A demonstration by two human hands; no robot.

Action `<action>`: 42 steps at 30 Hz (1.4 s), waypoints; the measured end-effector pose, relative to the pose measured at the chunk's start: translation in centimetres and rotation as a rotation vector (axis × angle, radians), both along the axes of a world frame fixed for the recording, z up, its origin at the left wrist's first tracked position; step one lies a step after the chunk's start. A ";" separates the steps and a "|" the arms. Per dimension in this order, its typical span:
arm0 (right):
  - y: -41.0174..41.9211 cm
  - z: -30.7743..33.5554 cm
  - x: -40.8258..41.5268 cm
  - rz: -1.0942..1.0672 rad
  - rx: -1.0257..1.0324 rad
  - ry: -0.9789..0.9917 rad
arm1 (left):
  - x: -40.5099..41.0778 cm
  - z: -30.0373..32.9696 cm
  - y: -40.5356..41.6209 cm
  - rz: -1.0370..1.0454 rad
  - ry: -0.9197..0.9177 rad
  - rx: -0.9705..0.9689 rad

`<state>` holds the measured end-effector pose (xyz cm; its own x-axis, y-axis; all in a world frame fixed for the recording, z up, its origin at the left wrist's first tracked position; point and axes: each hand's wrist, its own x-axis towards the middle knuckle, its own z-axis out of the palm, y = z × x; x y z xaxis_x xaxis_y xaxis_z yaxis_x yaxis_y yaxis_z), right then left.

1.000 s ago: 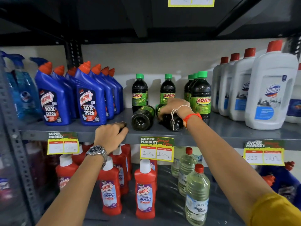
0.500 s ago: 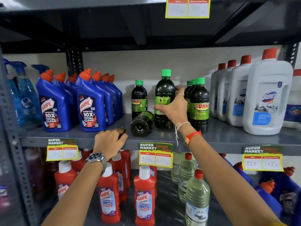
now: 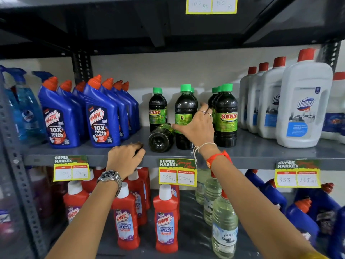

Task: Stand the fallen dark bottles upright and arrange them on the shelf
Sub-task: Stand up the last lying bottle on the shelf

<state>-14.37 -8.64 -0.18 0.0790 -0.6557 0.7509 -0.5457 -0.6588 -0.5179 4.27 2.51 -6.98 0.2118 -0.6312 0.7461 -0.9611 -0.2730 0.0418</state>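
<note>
One dark bottle with a green label (image 3: 161,137) lies on its side on the grey middle shelf (image 3: 261,152), its base facing me. Just right of it a dark bottle with a green cap (image 3: 185,109) stands upright, and my right hand (image 3: 197,126) wraps around its lower half, thumb on the left and fingers on the right. Another upright dark bottle (image 3: 157,109) stands behind the fallen one. A row of upright dark bottles (image 3: 226,116) stands to the right of my hand. My left hand (image 3: 125,159) rests curled on the shelf's front edge, holding nothing.
Blue Harpic bottles (image 3: 100,120) crowd the shelf's left side and white Domex jugs (image 3: 302,107) its right. Price tags (image 3: 177,172) hang from the shelf edge. Red Harpic bottles (image 3: 166,221) and clear bottles (image 3: 224,227) fill the shelf below. A dark shelf hangs overhead.
My right hand has raised one fallen dark bottle from lying to upright and now holds it standing on the shelf. The left hand has stayed on the shelf edge.
</note>
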 end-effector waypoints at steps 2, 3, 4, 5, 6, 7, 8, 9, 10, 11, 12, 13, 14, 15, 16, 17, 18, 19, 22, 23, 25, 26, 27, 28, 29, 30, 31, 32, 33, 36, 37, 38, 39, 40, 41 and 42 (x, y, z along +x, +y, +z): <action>-0.4 -0.1 0.0 0.031 0.019 -0.024 | 0.0 0.0 0.0 0.000 0.009 0.002; -0.7 -0.1 0.0 0.074 0.054 -0.062 | 0.0 0.0 0.0 0.003 0.011 0.003; -1.1 0.0 0.0 0.130 0.112 -0.105 | 0.0 0.0 0.0 0.006 0.009 0.006; -1.4 0.1 -0.2 0.194 0.186 -0.145 | 0.0 0.0 0.0 0.007 0.007 0.010; -1.8 0.1 -0.4 0.260 0.259 -0.187 | 0.0 0.1 0.0 0.007 0.007 0.013; -2.2 -0.1 -0.5 0.318 0.315 -0.230 | -0.1 0.1 0.0 0.007 0.010 0.015; -2.6 -0.3 -0.7 0.363 0.346 -0.264 | -0.2 0.2 0.1 0.007 0.014 0.015; -2.9 -0.5 -0.8 0.391 0.357 -0.287 | -0.2 0.2 0.1 0.008 0.017 0.015; -2.9 -0.7 -0.8 0.407 0.359 -0.295 | -0.2 0.2 0.2 0.009 0.015 0.014; -2.8 -0.8 -0.8 0.400 0.345 -0.281 | -0.3 0.2 0.2 0.009 0.012 0.015; -2.7 -0.9 -0.6 0.351 0.305 -0.242 | -0.3 0.2 0.3 0.009 0.010 0.016; -2.6 -1.1 -0.5 0.276 0.243 -0.187 | -0.3 0.2 0.3 0.007 0.012 0.016; -2.4 -1.3 -0.3 0.204 0.170 -0.134 | -0.3 0.3 0.3 0.005 0.015 0.015; -2.3 -1.3 -0.3 0.154 0.104 -0.098 | -0.4 0.3 0.4 0.002 0.018 0.014; -2.3 -1.3 -0.3 0.138 0.070 -0.079 | -0.4 0.3 0.4 0.001 0.018 0.013; -2.4 -1.2 -0.4 0.146 0.067 -0.069 | -0.5 0.3 0.4 0.000 0.017 0.013; -2.6 -1.0 -0.5 0.167 0.097 -0.075 | -0.5 0.3 0.4 0.000 0.015 0.015; -2.9 -0.8 -0.7 0.198 0.152 -0.096 | -0.5 0.3 0.5 0.000 0.013 0.016; -3.8 -0.2 -1.1 0.341 0.366 -0.204 | -0.5 0.4 0.5 -0.005 0.024 0.011; -4.0 -0.2 -1.2 0.400 0.415 -0.252 | -0.5 0.4 0.5 -0.006 0.030 0.009; -4.2 -0.2 -1.4 0.501 0.476 -0.319 | -0.5 0.4 0.5 -0.004 0.033 0.015; -4.2 -0.3 -1.5 0.534 0.498 -0.332 | -0.5 0.3 0.4 -0.005 0.031 0.018; -4.2 -0.3 -1.6 0.557 0.514 -0.337 | -0.4 0.3 0.4 -0.007 0.029 0.019; -4.2 -0.2 -1.8 0.567 0.524 -0.330 | -0.4 0.3 0.4 -0.009 0.027 0.017; -4.0 -0.1 -1.9 0.563 0.523 -0.309 | -0.4 0.3 0.5 -0.009 0.027 0.015; -3.6 0.0 -2.0 0.531 0.501 -0.268 | -0.4 0.3 0.5 -0.010 0.028 0.013; -3.0 0.1 -2.1 0.466 0.446 -0.216 | -0.4 0.3 0.5 -0.010 0.027 0.014; -2.2 0.1 -2.1 0.380 0.355 -0.177 | -0.4 0.3 0.5 -0.011 0.025 0.018; -1.3 -0.1 -2.1 0.293 0.230 -0.160 | -0.5 0.4 0.5 -0.012 0.022 0.022; 1.9 -0.3 -1.9 0.079 -0.128 -0.123 | -0.4 0.6 0.6 -0.032 0.023 0.051; 2.7 0.0 -1.8 0.059 -0.194 -0.100 | -0.3 0.6 0.8 -0.043 0.030 0.067; 3.3 0.3 -1.6 0.072 -0.235 -0.067 | -0.1 0.6 0.9 -0.049 0.034 0.081; 3.7 0.7 -1.3 0.104 -0.250 -0.019 | 0.2 0.5 1.1 -0.049 0.032 0.086; 4.0 1.1 -0.8 0.138 -0.241 0.049 | 0.5 0.5 1.4 -0.044 0.027 0.082; 4.3 1.5 -0.1 0.167 -0.216 0.136 | 0.7 0.4 1.6 -0.040 0.020 0.074; 4.4 2.0 0.7 0.190 -0.180 0.231 | 0.8 0.3 1.7 -0.038 0.012 0.066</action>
